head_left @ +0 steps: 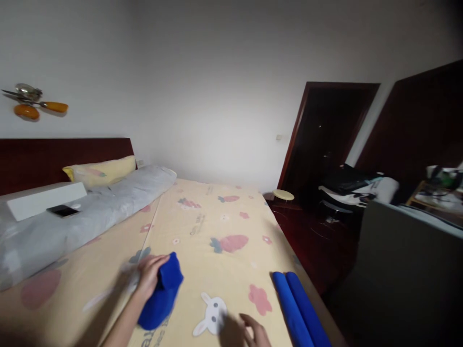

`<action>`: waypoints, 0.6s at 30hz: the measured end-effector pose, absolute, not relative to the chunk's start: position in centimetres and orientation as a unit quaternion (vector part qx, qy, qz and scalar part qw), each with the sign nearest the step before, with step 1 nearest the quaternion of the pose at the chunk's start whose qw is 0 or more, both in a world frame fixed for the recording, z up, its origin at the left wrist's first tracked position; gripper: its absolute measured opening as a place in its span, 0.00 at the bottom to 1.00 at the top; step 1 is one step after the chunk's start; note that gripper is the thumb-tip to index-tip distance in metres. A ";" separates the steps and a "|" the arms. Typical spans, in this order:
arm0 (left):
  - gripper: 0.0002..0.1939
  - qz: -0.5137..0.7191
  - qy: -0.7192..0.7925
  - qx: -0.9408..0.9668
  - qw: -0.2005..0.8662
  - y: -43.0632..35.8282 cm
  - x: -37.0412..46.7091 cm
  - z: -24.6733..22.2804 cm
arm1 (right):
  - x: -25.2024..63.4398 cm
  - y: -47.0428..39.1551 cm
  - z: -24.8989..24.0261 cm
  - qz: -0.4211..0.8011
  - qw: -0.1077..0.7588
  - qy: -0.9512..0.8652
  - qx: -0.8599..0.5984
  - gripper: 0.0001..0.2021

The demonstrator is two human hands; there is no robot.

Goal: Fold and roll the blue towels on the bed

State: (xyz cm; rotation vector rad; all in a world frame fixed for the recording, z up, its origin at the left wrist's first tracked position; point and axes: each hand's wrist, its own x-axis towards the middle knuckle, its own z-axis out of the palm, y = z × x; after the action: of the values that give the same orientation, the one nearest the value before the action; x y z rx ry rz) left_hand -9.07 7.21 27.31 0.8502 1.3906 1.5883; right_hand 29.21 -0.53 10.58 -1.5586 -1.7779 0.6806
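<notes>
The left hand point(149, 274) grips the blue cloth point(161, 294) by one edge, which could slip; the right hand point(256, 331), half-curled, seems empty at bottom center.

Blue rolls point(294, 308) cut off at bottom, right-side clutter point(439, 196) blurred

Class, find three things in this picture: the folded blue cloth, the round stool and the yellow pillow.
Folded blue cloth point(157, 304): head view, its lower part.
Round stool point(283, 194): head view, top of its seat.
Yellow pillow point(110, 174): head view, middle of its front.
</notes>
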 end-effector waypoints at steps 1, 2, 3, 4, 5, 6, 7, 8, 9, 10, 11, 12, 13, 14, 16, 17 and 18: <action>0.20 0.631 0.541 0.337 0.443 6.6 -6.4 26.7 | 27.1 -0.4 11.7 0.315 0.360 -0.681 -0.554 0.23; 0.21 0.625 0.530 0.336 0.465 5.8 -3.9 26.0 | 25.2 -0.4 12.8 0.330 0.398 -0.681 -0.518 0.25; 0.21 0.617 0.522 0.334 0.485 4.9 -1.5 25.3 | 23.7 -0.4 13.9 0.312 0.438 -0.686 -0.491 0.26; 0.22 0.609 0.515 0.331 0.504 4.0 0.6 24.7 | 22.6 -0.5 15.0 0.283 0.470 -0.693 -0.469 0.27; 0.23 0.601 0.508 0.322 0.526 3.1 2.4 24.0 | 21.9 -0.6 16.1 0.251 0.494 -0.699 -0.452 0.28; 0.24 0.592 0.497 0.316 0.550 2.3 3.9 23.4 | 21.6 -0.8 17.0 0.226 0.509 -0.703 -0.442 0.26; 0.24 0.580 0.483 0.313 0.576 1.7 5.0 23.0 | 21.6 -1.0 18.0 0.214 0.518 -0.703 -0.438 0.22; 0.24 0.567 0.468 0.313 0.601 1.2 5.8 22.6 | 21.9 -1.2 18.9 0.217 0.521 -0.698 -0.440 0.19; 0.24 0.553 0.453 0.320 0.621 0.8 6.3 22.4 | 22.3 -1.4 19.8 0.230 0.524 -0.687 -0.448 0.17; 0.24 0.542 0.442 0.336 0.632 0.6 6.5 22.2 | 22.7 -1.6 20.7 0.251 0.526 -0.671 -0.458 0.16; 0.23 0.535 0.434 0.355 0.632 0.6 6.5 22.2 | 23.1 -1.8 21.6 0.276 0.528 -0.653 -0.467 0.15; 0.23 0.531 0.432 0.375 0.625 0.6 6.5 22.2 | 23.5 -2.0 22.5 0.302 0.530 -0.634 -0.475 0.14; 0.24 0.528 0.430 0.397 0.615 0.6 6.4 22.3 | 23.8 -2.1 23.4 0.322 0.533 -0.615 -0.484 0.14; 0.24 0.526 0.428 0.419 0.604 0.7 6.3 22.4 | 23.9 -2.2 24.2 0.333 0.538 -0.598 -0.492 0.13; 0.24 0.522 0.413 0.469 0.580 0.5 6.2 22.9 | 24.0 -2.0 25.7 0.330 0.553 -0.571 -0.509 0.10; 0.24 0.519 0.399 0.501 0.567 0.3 6.4 23.2 | 24.0 -1.8 26.3 0.321 0.560 -0.562 -0.517 0.09; 0.23 0.511 0.380 0.537 0.553 0.0 6.6 23.5 | 23.9 -1.6 26.8 0.313 0.565 -0.556 -0.523 0.07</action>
State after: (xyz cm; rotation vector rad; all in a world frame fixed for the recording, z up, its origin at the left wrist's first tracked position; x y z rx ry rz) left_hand 6.57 0.04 23.54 1.2704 0.8981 1.2084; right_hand 23.89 -1.57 26.79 -1.2303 -1.3080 0.7364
